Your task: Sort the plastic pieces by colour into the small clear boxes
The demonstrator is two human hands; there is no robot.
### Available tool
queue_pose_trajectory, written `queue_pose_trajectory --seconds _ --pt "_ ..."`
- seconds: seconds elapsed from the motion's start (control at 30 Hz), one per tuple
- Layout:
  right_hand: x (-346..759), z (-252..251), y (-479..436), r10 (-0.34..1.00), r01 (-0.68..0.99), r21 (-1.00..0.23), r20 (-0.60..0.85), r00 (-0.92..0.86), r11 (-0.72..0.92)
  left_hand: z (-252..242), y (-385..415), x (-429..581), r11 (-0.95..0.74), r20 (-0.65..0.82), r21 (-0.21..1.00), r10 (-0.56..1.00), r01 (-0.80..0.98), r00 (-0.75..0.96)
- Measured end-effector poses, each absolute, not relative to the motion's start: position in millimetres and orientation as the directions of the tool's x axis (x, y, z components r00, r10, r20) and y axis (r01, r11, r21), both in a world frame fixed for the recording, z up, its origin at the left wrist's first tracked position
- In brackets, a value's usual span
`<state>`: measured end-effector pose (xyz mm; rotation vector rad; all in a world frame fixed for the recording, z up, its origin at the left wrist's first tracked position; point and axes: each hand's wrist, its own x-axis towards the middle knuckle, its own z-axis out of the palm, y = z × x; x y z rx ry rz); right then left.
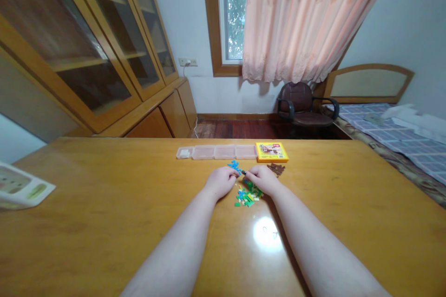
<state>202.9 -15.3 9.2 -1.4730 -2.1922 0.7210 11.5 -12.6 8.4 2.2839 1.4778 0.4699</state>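
My left hand (221, 182) rests at the middle of the table with its fingers curled together, close to a small pile of blue bricks (234, 165). What its fingertips hold, if anything, is too small to make out. Opposite it, my right hand (262, 178) pinches a small black piece (244, 173) between thumb and finger. Under and in front of the right hand lies a mixed heap of green, yellow, white and blue bricks (249, 198), partly covered by that hand. Just beyond the right hand is a pile of brown bricks (277, 169).
A row of clear plastic trays (225, 151) stands behind the hands, the leftmost with white pieces in it. Beside it lies a yellow box (272, 152). A white plastic holder (26, 186) is at the table's (104, 241) left. Beyond are a chair (302, 104) and a bed (400, 125).
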Motion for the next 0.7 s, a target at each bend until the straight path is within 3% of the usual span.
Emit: queue_pose_trajectory --seconds 0.23,0.7 --pt "203.0 7.0 -12.9 0.936 0.779 -0.545 0.030 -0.351 0.310 9.5 -14.4 12.1 -0.426 0.101 0.507 0.893 0.750 0.439" --pt "203.5 7.5 -12.6 0.980 0.821 -0.542 0.030 -0.198 0.182 10.8 -14.8 11.7 -0.485 0.077 0.538 0.843 0.689 0.532"
